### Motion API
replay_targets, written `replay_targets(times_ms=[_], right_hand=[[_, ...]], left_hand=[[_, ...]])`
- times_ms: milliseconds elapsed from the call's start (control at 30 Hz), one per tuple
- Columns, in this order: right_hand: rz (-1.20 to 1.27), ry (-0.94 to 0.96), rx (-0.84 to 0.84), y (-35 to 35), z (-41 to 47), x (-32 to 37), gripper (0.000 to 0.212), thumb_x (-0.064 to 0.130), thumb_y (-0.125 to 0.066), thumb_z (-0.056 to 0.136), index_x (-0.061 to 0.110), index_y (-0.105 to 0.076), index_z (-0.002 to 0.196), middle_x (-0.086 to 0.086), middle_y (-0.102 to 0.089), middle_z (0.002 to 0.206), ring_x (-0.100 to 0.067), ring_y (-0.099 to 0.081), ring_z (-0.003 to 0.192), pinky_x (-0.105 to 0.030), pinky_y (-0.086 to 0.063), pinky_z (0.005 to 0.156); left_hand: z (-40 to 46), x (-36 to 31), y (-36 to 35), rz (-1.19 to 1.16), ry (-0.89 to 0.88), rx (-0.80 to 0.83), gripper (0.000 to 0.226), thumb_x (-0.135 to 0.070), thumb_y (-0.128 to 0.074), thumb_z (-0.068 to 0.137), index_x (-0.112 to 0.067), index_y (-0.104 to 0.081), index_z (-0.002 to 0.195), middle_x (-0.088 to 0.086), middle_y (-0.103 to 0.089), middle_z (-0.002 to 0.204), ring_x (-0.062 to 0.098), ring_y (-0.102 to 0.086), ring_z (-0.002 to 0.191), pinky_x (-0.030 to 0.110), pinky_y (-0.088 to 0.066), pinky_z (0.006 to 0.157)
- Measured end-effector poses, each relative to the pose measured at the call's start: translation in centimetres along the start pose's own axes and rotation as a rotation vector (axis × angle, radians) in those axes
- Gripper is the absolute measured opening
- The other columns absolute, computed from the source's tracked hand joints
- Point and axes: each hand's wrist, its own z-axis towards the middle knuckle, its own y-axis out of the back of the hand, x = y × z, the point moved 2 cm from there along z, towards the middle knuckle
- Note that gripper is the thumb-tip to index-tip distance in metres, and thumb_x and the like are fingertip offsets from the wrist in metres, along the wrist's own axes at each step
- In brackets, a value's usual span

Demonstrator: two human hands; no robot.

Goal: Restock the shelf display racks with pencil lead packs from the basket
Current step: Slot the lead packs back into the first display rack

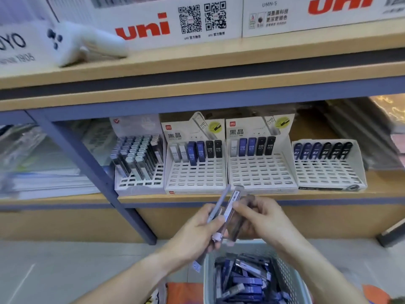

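Both hands meet in front of the lower shelf, above a pale basket full of blue, grey and black pencil lead packs. My left hand grips a few slim clear and grey lead packs that fan upward. My right hand pinches a clear pack from that bunch between thumb and fingers. On the shelf stand several white slotted display racks: a left rack crowded with grey packs, two middle racks with one back row of packs each, and a right rack with dark packs.
Blue metal shelf posts frame the wooden shelf. White "uni" boxes and a white toy-like object sit on the upper shelf. Stacked paper goods fill the left bay; wrapped stock lies at far right.
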Motion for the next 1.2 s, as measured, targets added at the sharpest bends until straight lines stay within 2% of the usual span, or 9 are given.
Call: replay_targets(times_ms=[167,267,333,400,533,700,767,900,1200], right_hand=[[-0.198,0.24,-0.228,-0.5,1.0,3.8,0.027,0.032,-0.048,0.106,0.025,-0.07,0.093,0.003,-0.07,0.065,-0.021,-0.064,0.069,-0.041,-0.053,0.075],[-0.444,0.453,-0.246,-1.6,1.8,5.7,0.016,0.031,-0.056,0.102,0.026,-0.069,0.094,0.011,-0.061,0.07,-0.006,-0.058,0.072,-0.021,-0.045,0.066],[-0.699,0.66,-0.149,-3.1,2.2,7.2,0.009,0.027,-0.07,0.093,0.023,-0.07,0.101,0.017,-0.057,0.092,0.0,-0.055,0.086,-0.016,-0.042,0.072],[-0.874,0.776,0.048,-4.8,3.1,8.1,0.027,0.019,-0.075,0.087,0.026,-0.07,0.112,0.016,-0.053,0.109,0.0,-0.054,0.096,-0.019,-0.046,0.08],[-1.064,0.918,0.204,-7.2,5.3,9.5,0.014,0.017,-0.069,0.089,0.024,-0.072,0.1,0.01,-0.057,0.103,-0.01,-0.058,0.091,-0.032,-0.052,0.077],[-0.936,0.906,0.039,-7.3,7.9,10.0,0.004,0.022,-0.074,0.091,0.019,-0.071,0.093,0.01,-0.056,0.095,-0.002,-0.053,0.076,-0.018,-0.044,0.069],[-0.726,0.721,-0.104,-6.9,9.1,9.9,0.011,0.025,-0.074,0.091,0.018,-0.069,0.097,0.009,-0.059,0.086,-0.005,-0.055,0.073,-0.017,-0.046,0.067],[-0.263,0.381,-0.072,-7.5,10.9,9.3,0.033,0.018,-0.075,0.091,0.035,-0.058,0.113,-0.008,-0.064,0.087,-0.01,-0.056,0.069,-0.019,-0.049,0.062],[-0.404,0.576,-0.18,-10.4,14.6,9.2,0.026,0.016,-0.07,0.094,0.028,-0.056,0.111,-0.006,-0.056,0.07,-0.005,-0.047,0.056,-0.017,-0.042,0.057]], left_hand=[[-1.1,-2.8,3.0,0.007,-0.004,-0.043,0.015,-0.024,-0.046,0.109,-0.015,-0.052,0.12,-0.002,-0.062,0.074,0.015,-0.052,0.06,0.026,-0.038,0.056],[-1.2,-3.1,4.8,0.074,0.016,-0.093,0.015,-0.025,-0.045,0.109,-0.019,-0.053,0.12,-0.004,-0.063,0.074,0.014,-0.053,0.059,0.024,-0.038,0.054],[-1.1,-3.2,5.5,0.117,0.025,-0.09,0.014,-0.026,-0.046,0.109,-0.021,-0.053,0.119,-0.003,-0.063,0.075,0.014,-0.052,0.059,0.023,-0.038,0.053],[-1.0,-3.5,5.9,0.144,0.0,-0.072,0.012,-0.028,-0.049,0.107,-0.018,-0.053,0.112,0.0,-0.062,0.076,0.015,-0.052,0.06,0.023,-0.038,0.051],[-0.6,-3.9,7.0,0.117,-0.036,-0.083,0.007,-0.023,-0.049,0.108,-0.019,-0.053,0.106,0.0,-0.06,0.075,0.012,-0.051,0.057,0.019,-0.04,0.048],[-0.5,-3.9,9.7,0.011,0.014,-0.221,0.022,-0.022,-0.051,0.107,-0.008,-0.052,0.124,0.0,-0.068,0.075,0.012,-0.053,0.052,0.022,-0.034,0.046],[-0.6,-3.5,11.1,-0.038,0.042,-0.297,0.03,-0.024,-0.053,0.107,-0.006,-0.051,0.131,0.002,-0.071,0.079,0.01,-0.054,0.051,0.021,-0.032,0.044],[-0.6,-2.9,13.2,-0.12,0.033,-0.405,0.057,-0.027,-0.059,0.105,0.006,-0.036,0.145,0.004,-0.076,0.083,0.015,-0.055,0.052,0.025,-0.032,0.042],[-1.2,-3.4,15.0,-0.249,-0.014,-0.424,0.015,-0.017,-0.06,0.104,-0.004,-0.058,0.11,0.019,-0.076,0.092,0.018,-0.062,0.055,0.023,-0.032,0.038]])
